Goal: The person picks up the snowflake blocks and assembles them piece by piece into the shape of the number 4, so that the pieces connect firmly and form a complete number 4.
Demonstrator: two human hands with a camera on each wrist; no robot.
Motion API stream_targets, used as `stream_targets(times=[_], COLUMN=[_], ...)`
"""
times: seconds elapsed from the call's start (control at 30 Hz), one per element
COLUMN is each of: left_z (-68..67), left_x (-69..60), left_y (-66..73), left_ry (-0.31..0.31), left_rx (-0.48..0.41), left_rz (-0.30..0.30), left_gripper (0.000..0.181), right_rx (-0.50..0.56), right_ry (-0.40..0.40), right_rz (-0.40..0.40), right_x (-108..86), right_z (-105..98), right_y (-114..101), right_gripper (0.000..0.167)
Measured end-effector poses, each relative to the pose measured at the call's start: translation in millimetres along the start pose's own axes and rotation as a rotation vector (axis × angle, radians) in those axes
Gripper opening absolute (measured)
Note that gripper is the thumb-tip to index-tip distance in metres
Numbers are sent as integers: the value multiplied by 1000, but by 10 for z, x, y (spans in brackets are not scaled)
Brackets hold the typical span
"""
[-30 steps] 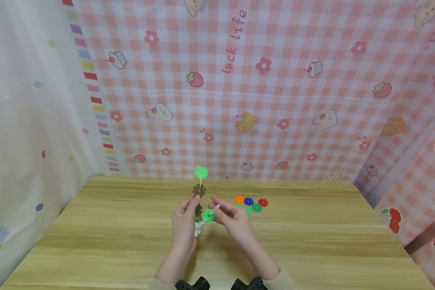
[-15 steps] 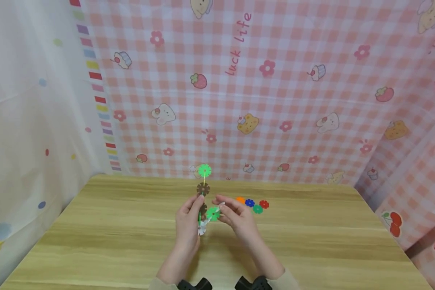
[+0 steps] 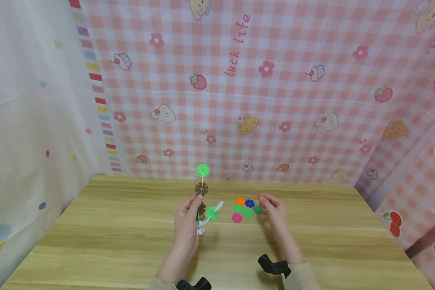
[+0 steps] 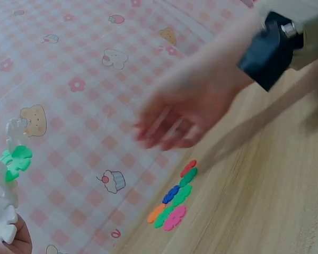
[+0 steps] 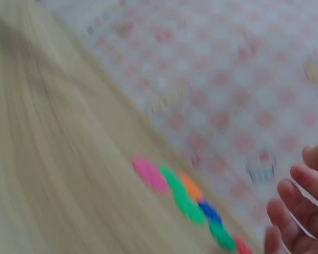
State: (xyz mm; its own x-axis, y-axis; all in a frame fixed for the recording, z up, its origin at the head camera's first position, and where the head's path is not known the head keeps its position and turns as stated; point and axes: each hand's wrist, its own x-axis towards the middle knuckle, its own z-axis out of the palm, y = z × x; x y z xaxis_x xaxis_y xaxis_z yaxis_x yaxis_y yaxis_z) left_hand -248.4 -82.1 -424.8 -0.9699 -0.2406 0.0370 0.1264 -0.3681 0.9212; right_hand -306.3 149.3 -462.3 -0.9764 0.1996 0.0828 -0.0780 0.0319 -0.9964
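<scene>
My left hand (image 3: 185,219) grips a chain of slotted snowflake discs, held upright above the table. At its top is a light green disc (image 3: 203,170), with a brown disc (image 3: 201,189) below. From the chain's lower end a branch leads right through a green disc (image 3: 212,213) to a tilted white disc (image 3: 219,206). My fingers hide part of the chain. My right hand (image 3: 277,215) hovers over the loose discs, fingers loosely bent and holding nothing in the right wrist view. Nearest it are a red disc (image 4: 188,168) and a dark green disc (image 3: 257,209).
On the wooden table (image 3: 130,241) lie more loose discs: an orange disc (image 3: 240,201), a blue disc (image 3: 250,203), a pink disc (image 3: 237,218) and two light green ones. A checked cloth (image 3: 217,100) hangs behind the table's back edge.
My right hand has left the white disc at the branch's end and moved right, over the loose discs. The pink disc shows again. My left hand keeps its hold on the chain.
</scene>
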Motion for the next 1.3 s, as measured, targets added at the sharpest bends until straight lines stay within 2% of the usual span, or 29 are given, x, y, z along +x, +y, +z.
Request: stream_targets(times=[0.13,0.2,0.4,0.5,0.63,0.8,0.93,1.1,1.3], left_z=[5,10,21,25,27,28,25,26,35], left_x=[-3,0,5,2,-2,-9,-14,-17,-26], left_y=[2,3,2,-3,-12,-20,-18,3,34], left_ry=[-4,-3,-5,-1,7,16,16,15,17], left_rx=[-8,-12,-21,-11,9,-7,-15,-10,-18], left_rz=[-5,-9,-20,-19,-14,-23,-24,-24,-30], left_gripper=[25,24,20,20,22,23,24,26,21], right_rx=[-208,-294,-532,-657,-782,-859,-831,-780,-770], right_ry=[52,28,-128,-145,-126,-100,-54,8,28], right_rz=[-15,-28,-117,-136,-137,-170,-201,-178,-172], right_x=[72,90,130,141,118,88,82,92,106], right_z=[-207,-265,-329,-304,-247,-225,-231,-255,-293], right_y=[129,161,238,272,304,332,351,367,371], right_gripper=[33,35,45,50,51,43,38,31,40])
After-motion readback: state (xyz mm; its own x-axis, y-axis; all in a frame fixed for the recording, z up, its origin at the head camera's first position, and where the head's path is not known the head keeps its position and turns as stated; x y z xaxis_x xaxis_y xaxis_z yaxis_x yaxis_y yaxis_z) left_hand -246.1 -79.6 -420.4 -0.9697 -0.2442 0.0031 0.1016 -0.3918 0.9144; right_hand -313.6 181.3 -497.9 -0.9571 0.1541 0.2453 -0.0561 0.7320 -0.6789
